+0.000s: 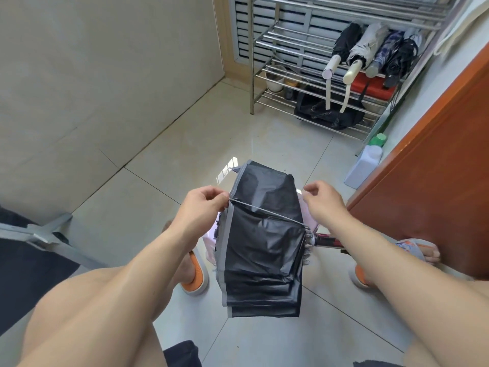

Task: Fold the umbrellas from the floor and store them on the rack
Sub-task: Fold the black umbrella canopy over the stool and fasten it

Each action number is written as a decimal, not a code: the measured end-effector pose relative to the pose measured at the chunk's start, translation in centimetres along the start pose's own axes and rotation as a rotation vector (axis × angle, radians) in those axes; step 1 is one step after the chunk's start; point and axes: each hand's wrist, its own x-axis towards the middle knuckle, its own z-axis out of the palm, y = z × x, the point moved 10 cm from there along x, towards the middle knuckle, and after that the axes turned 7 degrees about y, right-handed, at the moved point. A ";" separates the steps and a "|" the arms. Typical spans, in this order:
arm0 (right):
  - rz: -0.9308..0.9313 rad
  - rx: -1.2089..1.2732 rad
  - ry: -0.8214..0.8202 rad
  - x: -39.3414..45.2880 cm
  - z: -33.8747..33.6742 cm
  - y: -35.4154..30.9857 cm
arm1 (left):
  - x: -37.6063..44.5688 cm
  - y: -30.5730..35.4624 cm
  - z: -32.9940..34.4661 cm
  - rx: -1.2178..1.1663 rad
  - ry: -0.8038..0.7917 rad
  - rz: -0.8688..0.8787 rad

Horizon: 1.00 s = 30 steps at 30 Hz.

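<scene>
Now we pinch the umbrella (262, 234) between us, left hand (203, 205) gripping a rib tip, right hand (321, 201) nipping the far edge, smoothing pleats before it joins the rack (267, 43) ahead.

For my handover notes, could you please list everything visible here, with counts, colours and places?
umbrella in hand: 1, black with grey trim, centre, half folded
folded umbrellas: 4, black, grey, blue-patterned, black, on rack shelf
rack: 1, steel, far wall
red box: 1, rack, under the umbrellas
black bag: 1, lowest shelf
bottle: 1, white with green cap, floor by door
door: 1, brown, right
slippers: 2, orange-white, on feet
left hand: pinching canopy edge
right hand: pinching opposite edge
</scene>
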 end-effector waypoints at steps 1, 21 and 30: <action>0.091 0.081 -0.020 1.1 0.6 0.4 | -0.1 0.0 0.1 0.005 -0.001 0.006; 0.107 0.505 -0.012 1.3 -2.3 -6.8 | 1.1 0.2 -0.2 0.084 -0.029 -0.029; 0.036 0.637 -0.227 -5.2 -4.7 -6.6 | 0.7 2.0 2.0 -0.060 -0.169 0.039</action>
